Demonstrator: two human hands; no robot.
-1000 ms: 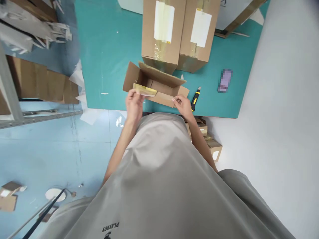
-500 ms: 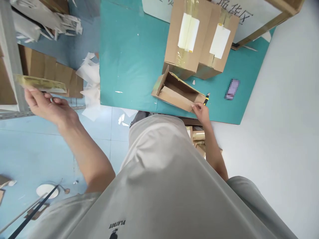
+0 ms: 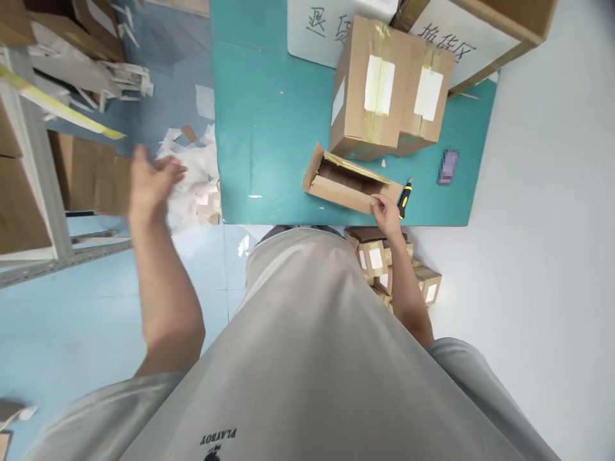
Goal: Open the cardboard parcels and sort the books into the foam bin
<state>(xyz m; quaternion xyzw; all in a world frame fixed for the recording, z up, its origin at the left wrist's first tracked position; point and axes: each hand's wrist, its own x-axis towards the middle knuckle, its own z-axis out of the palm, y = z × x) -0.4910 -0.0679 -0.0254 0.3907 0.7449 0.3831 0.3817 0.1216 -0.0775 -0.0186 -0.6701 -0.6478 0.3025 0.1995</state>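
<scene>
My right hand (image 3: 385, 212) pinches the near edge of an opened cardboard box (image 3: 343, 194) at its right end. The long, narrow box lies on the green table (image 3: 269, 141), its hollow inside facing up. Just right of that hand is a black and yellow utility knife (image 3: 405, 198). Out to the left, past the table's edge, my left hand (image 3: 152, 186) is raised with fingers apart and nothing in it, a little blurred. A yellowish strip (image 3: 62, 102), apparently tape-covered, is in the air beyond it, touching no finger.
Two taped cartons (image 3: 384, 89) with white labels stand behind the opened box. A blurred-out purple item (image 3: 448, 168) lies at the table's right. Left are a metal rack (image 3: 52, 192) and paper scraps (image 3: 192, 166) on the floor. Small boxes (image 3: 375, 259) are stacked below the table edge.
My left hand has let go of the tape-covered strip, which has moved up and left. That hand has swung right and its fingers spread. My right hand still grips the box.
</scene>
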